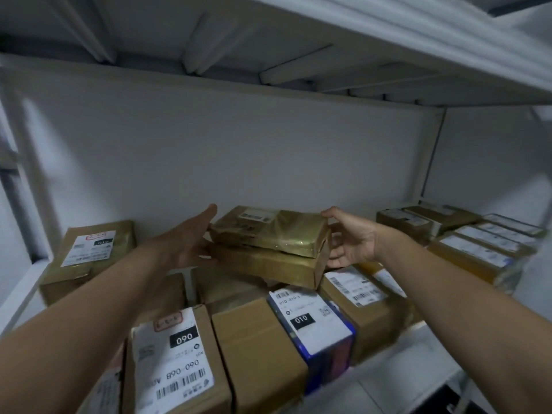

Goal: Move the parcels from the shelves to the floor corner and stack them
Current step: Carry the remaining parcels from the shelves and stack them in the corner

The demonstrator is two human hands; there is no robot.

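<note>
Fingers of left hand (191,243) straight and close together, pressed flat against left end of two stacked parcels at centre frame; palm turned toward them. Fingers of right hand (352,237) spread apart, loosely bent, tips at right end of lower parcel (268,265); thumb on upper right corner of top parcel (268,231). Firm grip on right side not confirmable. Both forearms bare, entering from lower corners of frame.

Top parcel: flat, brown, wrapped in glossy film, small label on top, lying on lower parcel and slightly askew. Lower parcel: plain brown carton, resting tilted on boxes beneath it, on shelf (388,369).

Around the pair, all on same shelf:
- "060" box (173,360), lower centre-left, white label with barcode.
- plain box (257,348), just beside it to the right.
- blue box (316,324), label marked "010", touching plain box.
- left box (89,249), against wall (239,150), left of frame.
- right row (478,243), several labelled cartons packed together, right of frame.

Upper shelf (268,40) across top of frame, white, underside ribbed.
</note>
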